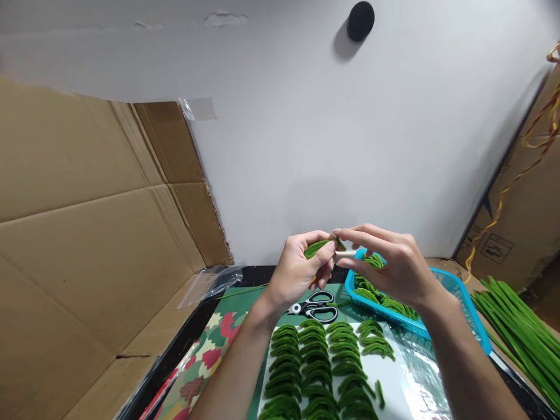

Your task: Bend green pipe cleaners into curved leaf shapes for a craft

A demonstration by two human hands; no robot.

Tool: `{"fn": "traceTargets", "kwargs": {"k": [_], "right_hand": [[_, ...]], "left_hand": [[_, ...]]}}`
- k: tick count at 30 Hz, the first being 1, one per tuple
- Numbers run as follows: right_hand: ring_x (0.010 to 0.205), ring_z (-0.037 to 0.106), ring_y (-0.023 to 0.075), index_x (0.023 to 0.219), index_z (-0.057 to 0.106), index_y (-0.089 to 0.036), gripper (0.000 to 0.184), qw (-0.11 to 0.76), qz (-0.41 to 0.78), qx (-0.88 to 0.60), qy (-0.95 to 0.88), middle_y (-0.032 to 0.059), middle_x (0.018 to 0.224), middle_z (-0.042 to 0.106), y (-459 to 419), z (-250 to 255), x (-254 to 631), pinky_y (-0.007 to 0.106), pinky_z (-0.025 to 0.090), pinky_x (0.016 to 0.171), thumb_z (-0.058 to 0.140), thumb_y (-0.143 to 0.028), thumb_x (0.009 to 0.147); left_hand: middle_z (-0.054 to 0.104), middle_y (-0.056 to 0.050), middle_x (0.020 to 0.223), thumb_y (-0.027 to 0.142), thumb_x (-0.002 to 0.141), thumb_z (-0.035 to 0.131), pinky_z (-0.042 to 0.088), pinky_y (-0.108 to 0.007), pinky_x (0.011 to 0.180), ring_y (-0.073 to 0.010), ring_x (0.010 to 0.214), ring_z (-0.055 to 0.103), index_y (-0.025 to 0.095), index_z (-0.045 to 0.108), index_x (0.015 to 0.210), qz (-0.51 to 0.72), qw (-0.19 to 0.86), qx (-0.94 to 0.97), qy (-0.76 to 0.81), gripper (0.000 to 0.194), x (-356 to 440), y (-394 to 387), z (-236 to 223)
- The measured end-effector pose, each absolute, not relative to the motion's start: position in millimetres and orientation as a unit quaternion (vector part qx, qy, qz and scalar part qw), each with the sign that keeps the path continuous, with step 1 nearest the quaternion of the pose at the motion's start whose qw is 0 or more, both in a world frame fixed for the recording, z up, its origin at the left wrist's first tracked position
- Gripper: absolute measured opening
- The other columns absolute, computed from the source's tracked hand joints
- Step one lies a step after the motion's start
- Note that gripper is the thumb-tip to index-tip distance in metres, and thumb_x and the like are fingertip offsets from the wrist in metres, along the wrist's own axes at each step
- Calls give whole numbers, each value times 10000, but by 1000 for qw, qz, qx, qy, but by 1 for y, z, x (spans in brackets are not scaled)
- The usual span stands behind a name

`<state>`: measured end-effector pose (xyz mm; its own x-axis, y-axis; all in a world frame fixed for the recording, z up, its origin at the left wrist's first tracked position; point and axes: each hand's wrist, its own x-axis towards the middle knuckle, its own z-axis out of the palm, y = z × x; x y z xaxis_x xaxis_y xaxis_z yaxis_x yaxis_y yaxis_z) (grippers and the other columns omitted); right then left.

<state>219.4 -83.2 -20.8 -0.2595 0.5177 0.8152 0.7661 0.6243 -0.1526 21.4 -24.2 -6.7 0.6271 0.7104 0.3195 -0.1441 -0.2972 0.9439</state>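
Note:
My left hand (294,269) is closed around a green chenille-stem leaf (315,249), pinching it near its tip. My right hand (385,256) is beside it, its fingers stretched out and the thumb apart from them. One right fingertip meets the leaf's end. A small white piece (346,254) shows between the right thumb and fingers; I cannot make out what it is. Below the hands lie black-and-white scissors (317,307) on a green mat (234,299). Curved green chenille pieces (315,356) are laid in several columns on a white sheet (396,388) nearer me.
A blue plastic basket (470,312) with more green bent pieces stands behind my right forearm. Long green stems (520,329) are bundled at the far right. Cardboard (87,233) walls the left side, and a white wall (315,146) rises behind. Clear plastic (207,286) lies at the back left.

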Motion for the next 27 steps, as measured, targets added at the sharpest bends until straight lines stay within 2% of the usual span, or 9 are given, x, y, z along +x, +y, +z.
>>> {"fn": "traceTargets", "kwargs": {"k": [2, 6, 11, 13, 16, 21, 27], "right_hand": [[779, 692, 142, 1317, 692, -256, 335, 449, -138, -413, -781, 40, 1111, 773, -83, -21, 220, 294, 511, 628, 679, -377, 1006], [728, 677, 117, 1315, 688, -274, 288, 451, -153, -411, -777, 21, 1094, 774, -81, -22, 218, 281, 496, 600, 640, -297, 1032], [706, 680, 116, 1324, 665, -229, 290, 471, -162, -397, -771, 22, 1002, 777, -81, -23, 214, 272, 502, 601, 617, -255, 1039], [701, 684, 114, 1261, 673, -209, 237, 492, -160, -401, -756, 20, 966, 776, -81, -22, 211, 264, 509, 610, 617, -256, 1035], [687, 675, 112, 1065, 689, -202, 119, 490, -144, -418, -751, 0, 864, 749, -83, -22, 206, 254, 479, 584, 618, -292, 1029], [583, 582, 88, 834, 647, -201, 219, 500, -141, -439, -733, -37, 688, 643, -81, -24, 197, 247, 406, 538, 572, -268, 1029], [530, 544, 74, 776, 626, -202, 218, 523, -152, -421, -726, -51, 627, 609, -83, -24, 191, 239, 400, 528, 588, -221, 990]], "left_hand": [[557, 40, 609, 440, 972, 675, 348, -157, 348, -55, 400, 504, 149, 645, 885, 379, 556, 712, 201, 306, 21, -24, -6], [551, 43, 588, 447, 977, 670, 342, -154, 350, -56, 401, 497, 154, 641, 876, 378, 555, 713, 204, 311, 21, -25, -6], [510, 62, 559, 442, 955, 701, 330, -160, 352, -55, 390, 456, 161, 652, 926, 389, 545, 717, 194, 286, 23, -24, -8], [503, 65, 557, 443, 961, 690, 319, -164, 347, -56, 381, 445, 164, 649, 944, 398, 542, 713, 201, 283, 24, -25, -8], [494, 69, 541, 447, 982, 657, 309, -164, 349, -57, 373, 437, 170, 630, 944, 411, 530, 709, 216, 280, 25, -26, -8], [478, 85, 522, 433, 1000, 641, 316, -151, 372, -49, 383, 427, 185, 616, 982, 426, 504, 719, 217, 250, 26, -28, -13], [478, 81, 536, 410, 1011, 631, 342, -152, 389, -42, 397, 420, 181, 602, 924, 474, 468, 713, 219, 247, 26, -27, -14]]}}
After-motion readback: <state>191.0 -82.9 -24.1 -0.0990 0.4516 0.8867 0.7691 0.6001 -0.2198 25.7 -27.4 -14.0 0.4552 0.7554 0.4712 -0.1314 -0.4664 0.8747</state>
